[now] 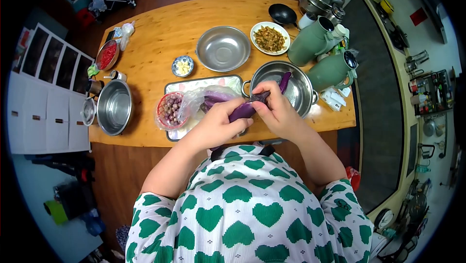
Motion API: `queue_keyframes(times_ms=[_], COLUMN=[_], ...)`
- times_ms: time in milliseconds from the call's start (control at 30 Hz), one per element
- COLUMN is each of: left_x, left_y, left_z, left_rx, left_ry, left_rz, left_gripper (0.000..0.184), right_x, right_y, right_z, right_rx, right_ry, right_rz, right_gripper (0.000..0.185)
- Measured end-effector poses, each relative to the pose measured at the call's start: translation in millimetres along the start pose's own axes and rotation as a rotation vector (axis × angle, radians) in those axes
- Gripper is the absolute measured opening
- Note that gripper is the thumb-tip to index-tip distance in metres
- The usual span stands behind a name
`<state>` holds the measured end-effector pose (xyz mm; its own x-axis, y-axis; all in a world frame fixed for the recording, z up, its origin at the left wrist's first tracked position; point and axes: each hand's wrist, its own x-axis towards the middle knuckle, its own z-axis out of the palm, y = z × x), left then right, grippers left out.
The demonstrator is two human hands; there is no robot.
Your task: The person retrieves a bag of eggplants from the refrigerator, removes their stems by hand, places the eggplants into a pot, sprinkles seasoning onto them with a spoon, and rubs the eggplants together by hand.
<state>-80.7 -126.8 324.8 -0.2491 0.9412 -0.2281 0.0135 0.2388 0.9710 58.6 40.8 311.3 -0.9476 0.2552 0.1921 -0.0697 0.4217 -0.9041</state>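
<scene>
A purple eggplant (242, 112) is held between both hands over the front edge of the table. My left hand (221, 123) wraps round its body. At the dark stem end, the fingers of my right hand (277, 112) are pinched on the cap. Another eggplant (285, 81) lies in the two-handled steel pot (303, 73) just beyond my right hand. More eggplants (213, 101) show inside a clear plastic bag (195, 99) on a patterned tray (177, 86), left of my hands. A red-rimmed basket (170, 111) of small purple bulbs stands at the tray's left end.
Behind are a steel bowl (223, 48), a small dish of peeled cloves (183, 66) and a plate of cooked food (270, 38). Green thermos jugs (310, 41) stand at the right. A deep steel basin (115, 107) and a bowl of red pieces (107, 55) are at the left.
</scene>
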Motion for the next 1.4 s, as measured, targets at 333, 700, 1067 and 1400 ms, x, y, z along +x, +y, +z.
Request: queue_keyframes(times_ms=[333, 700, 1067, 1400], left_x=[-10, -10, -4, -4], left_y=[-15, -19, -22, -50], left_z=[9, 8, -11, -35], left_rx=[0.077, 0.373, -0.190, -0.582], left_ry=[0.085, 0.198, -0.093, -0.397], left_rz=[0.036, 0.054, -0.152, -0.105], left_gripper=[0.023, 0.030, 0.016, 0.028], right_x=[8, 16, 20, 26], right_y=[-3, 5, 17, 7], right_z=[-4, 10, 21, 29], right_rx=[-0.286, -0.031, 0.251, 0.410], right_ry=[-0.179, -0.078, -0.111, -0.231], right_rz=[-0.034, -0.015, 0.060, 0.235], right_gripper=[0.034, 0.031, 0.027, 0.029])
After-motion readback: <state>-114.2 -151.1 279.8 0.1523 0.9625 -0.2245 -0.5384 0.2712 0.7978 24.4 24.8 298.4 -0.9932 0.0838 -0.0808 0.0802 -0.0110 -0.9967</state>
